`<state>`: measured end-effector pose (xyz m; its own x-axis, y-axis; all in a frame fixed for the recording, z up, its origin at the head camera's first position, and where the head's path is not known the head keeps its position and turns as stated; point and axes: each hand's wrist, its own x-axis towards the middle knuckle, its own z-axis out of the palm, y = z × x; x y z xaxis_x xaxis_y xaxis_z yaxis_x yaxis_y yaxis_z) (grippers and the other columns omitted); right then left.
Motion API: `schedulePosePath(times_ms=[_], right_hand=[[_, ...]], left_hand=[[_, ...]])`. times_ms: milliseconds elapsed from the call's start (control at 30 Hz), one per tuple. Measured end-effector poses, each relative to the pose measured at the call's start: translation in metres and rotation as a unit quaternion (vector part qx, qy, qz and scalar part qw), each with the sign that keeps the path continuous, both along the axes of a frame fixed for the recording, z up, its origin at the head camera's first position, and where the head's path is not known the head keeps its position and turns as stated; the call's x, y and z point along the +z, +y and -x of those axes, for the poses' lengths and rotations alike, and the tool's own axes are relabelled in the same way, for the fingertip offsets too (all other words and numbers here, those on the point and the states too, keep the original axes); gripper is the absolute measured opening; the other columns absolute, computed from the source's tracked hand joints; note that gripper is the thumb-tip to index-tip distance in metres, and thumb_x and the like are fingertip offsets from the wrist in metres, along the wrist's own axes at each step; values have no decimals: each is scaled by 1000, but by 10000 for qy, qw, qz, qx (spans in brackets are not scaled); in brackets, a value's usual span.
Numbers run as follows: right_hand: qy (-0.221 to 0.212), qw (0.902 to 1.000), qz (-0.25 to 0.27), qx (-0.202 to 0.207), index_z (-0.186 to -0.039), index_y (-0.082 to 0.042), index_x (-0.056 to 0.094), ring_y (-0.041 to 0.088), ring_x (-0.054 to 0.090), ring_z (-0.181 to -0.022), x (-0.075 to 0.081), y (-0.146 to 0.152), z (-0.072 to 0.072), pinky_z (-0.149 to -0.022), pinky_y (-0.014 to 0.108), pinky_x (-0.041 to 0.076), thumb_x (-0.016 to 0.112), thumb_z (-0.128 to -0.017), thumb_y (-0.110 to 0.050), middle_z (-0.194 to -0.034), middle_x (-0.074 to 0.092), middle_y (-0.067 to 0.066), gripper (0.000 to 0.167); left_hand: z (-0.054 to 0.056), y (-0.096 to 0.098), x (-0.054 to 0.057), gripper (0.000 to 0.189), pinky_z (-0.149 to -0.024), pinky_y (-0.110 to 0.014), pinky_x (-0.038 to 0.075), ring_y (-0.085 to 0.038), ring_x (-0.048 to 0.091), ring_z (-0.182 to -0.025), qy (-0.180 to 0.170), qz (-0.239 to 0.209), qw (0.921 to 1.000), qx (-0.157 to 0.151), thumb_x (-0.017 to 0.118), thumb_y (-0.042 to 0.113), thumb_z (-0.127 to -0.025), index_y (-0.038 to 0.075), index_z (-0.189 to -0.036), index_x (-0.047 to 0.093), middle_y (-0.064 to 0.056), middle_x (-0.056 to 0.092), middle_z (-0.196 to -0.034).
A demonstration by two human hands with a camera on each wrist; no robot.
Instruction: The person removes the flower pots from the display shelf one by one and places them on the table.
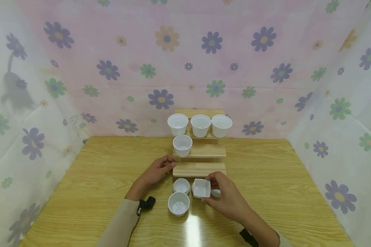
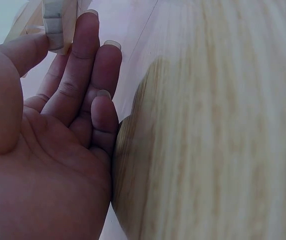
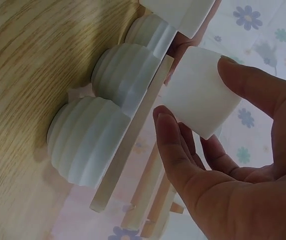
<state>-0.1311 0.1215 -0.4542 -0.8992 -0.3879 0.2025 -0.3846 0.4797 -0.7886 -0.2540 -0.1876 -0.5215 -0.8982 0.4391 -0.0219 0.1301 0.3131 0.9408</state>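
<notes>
My right hand (image 1: pixel 227 195) pinches a small square white cup (image 1: pixel 202 188) between thumb and fingers, its opening facing up. In the right wrist view the cup (image 3: pixel 197 92) shows smooth sides, held above ribbed white bowls (image 3: pixel 125 75). One ribbed bowl (image 1: pixel 216 192) is partly hidden behind the right fingers in the head view. My left hand (image 1: pixel 155 169) lies by the left end of the lowest shelf board (image 1: pixel 199 169) of a wooden tiered stand, its thumb at the board end (image 2: pixel 54 30) and the other fingers extended.
Three round white cups (image 1: pixel 200 126) line an upper tier, and another cup (image 1: pixel 182 145) sits on the tier below, at its left. A ribbed bowl (image 1: pixel 181 186) and a deeper round white cup (image 1: pixel 178 204) are in front of the stand. Flowered cloth (image 1: pixel 123 103) surrounds the wooden table (image 1: pixel 111 154).
</notes>
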Motion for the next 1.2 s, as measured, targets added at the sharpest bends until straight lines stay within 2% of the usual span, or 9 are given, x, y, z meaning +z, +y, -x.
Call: schedulePosePath(times_ms=[300, 467, 667, 900, 1200], right_hand=[[-232, 9996, -156, -17, -124, -3, 57, 23, 68, -107, -1, -1, -5, -94, 41, 59, 93, -78, 3, -117, 64, 7, 59], [-281, 9995, -166, 43, -123, -2, 56, 24, 67, -108, 0, -2, -8, -94, 37, 59, 92, -77, 5, -116, 63, 8, 59], [-184, 9992, -325, 171, -120, -5, 55, 20, 69, -104, 1, -1, -10, -92, 33, 59, 95, -76, 1, -114, 62, 3, 60], [-59, 9983, -533, 212, -117, -8, 56, 17, 68, -101, 2, 1, -11, -88, 34, 60, 97, -75, -5, -111, 59, 0, 59], [-354, 9973, -529, 371, -116, -8, 56, 20, 68, -97, 5, 0, -12, -85, 37, 61, 97, -77, -8, -110, 58, 0, 57]], left_hand=[[-1, 0, 0, 29, -90, -38, 50, -29, 63, -103, 40, -14, 10000, -57, 56, 26, -113, 2, -127, 66, -7, 71, -110], [-1, 1, 2, 29, -90, -38, 50, -28, 63, -103, 31, -40, 10000, -45, 57, 26, -113, 2, -127, 66, -7, 71, -109], [-1, 2, 1, 30, -92, -39, 49, -29, 64, -105, 37, 45, 10000, -2, 57, 27, -113, 2, -126, 66, -8, 71, -111], [-1, 2, 2, 30, -91, -38, 49, -27, 63, -104, 33, 4, 10000, -4, 57, 27, -113, 2, -126, 66, -8, 71, -111], [0, 1, 0, 29, -92, -37, 50, -24, 64, -104, 27, -87, 9999, -45, 57, 25, -113, 1, -126, 66, -9, 72, -111]])
